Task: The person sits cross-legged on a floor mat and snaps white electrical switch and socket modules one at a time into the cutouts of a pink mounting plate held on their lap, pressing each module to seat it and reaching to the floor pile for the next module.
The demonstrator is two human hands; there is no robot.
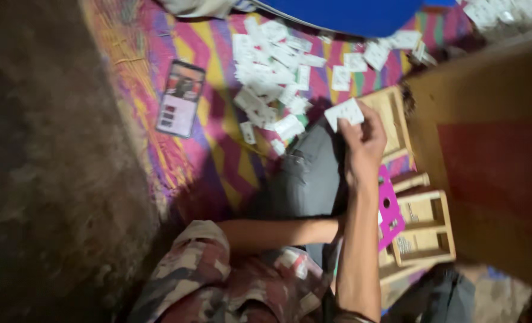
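Observation:
My right hand (364, 143) is raised over my grey-trousered knee (308, 179) and pinches a small white paper packet (345, 112). My left forearm (278, 230) runs across my lap, and its hand is hidden behind my right forearm, close to a magenta card with holes (389, 210). I cannot tell whether that hand holds anything. A loose heap of similar white packets (272, 72) lies on the striped mat just beyond my knee.
A phone (181, 98) lies face up on the colourful zigzag mat (218, 155). Wooden compartment frames (426, 227) sit at my right beside a brown cardboard box (493, 179). A blue rounded object (349, 15) is at the top. Bare dark floor (50, 179) lies at the left.

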